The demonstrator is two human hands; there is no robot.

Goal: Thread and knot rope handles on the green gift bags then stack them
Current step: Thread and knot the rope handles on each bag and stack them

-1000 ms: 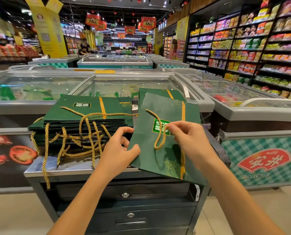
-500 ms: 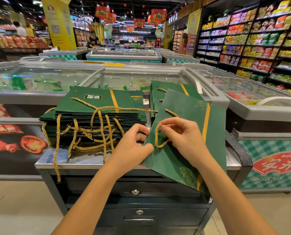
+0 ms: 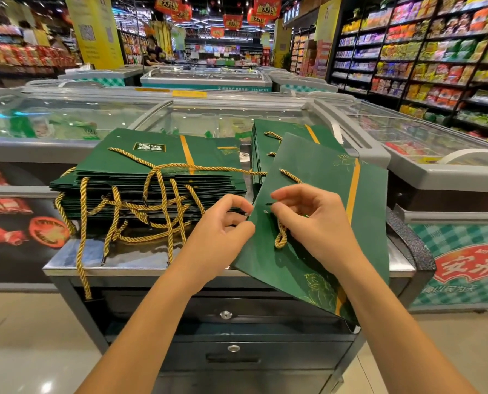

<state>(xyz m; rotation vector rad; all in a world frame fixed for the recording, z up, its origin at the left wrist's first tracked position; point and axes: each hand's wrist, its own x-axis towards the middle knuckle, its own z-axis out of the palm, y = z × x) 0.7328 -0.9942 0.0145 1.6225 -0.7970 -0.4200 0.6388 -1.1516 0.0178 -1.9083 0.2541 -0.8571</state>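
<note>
At the front of the steel-topped grey cabinet (image 3: 123,260), the right hand (image 3: 311,223) is pinching the dark tip of a twisted gold rope handle (image 3: 281,237) between thumb and forefinger, with the other fingers loosely curled. The tip is sitting just beside a small punched hole (image 3: 265,212) near the bag's edge. I cannot tell whether it is entering. The rope is looping down below the right palm, and its other end is coming out of a second hole higher on the same face.

The left hand (image 3: 223,228) is gripping the left edge of the flat dark-green paper gift bag with the orange stripe (image 3: 322,172), fingers curled round it. The bag is lying tilted between both hands, its lower corner overhanging the locked drawers (image 3: 225,314).

Left of the hands, a tall stack of folded green bags (image 3: 163,172) is resting on the cabinet top, with gold ropes trailing over its front and past the edge. Behind the held bag, a second green pile (image 3: 282,129) is lying flat. Beyond, glass-lidded chest freezers (image 3: 231,115) are lining the aisle, and stocked shelves (image 3: 436,52) are standing at right.
</note>
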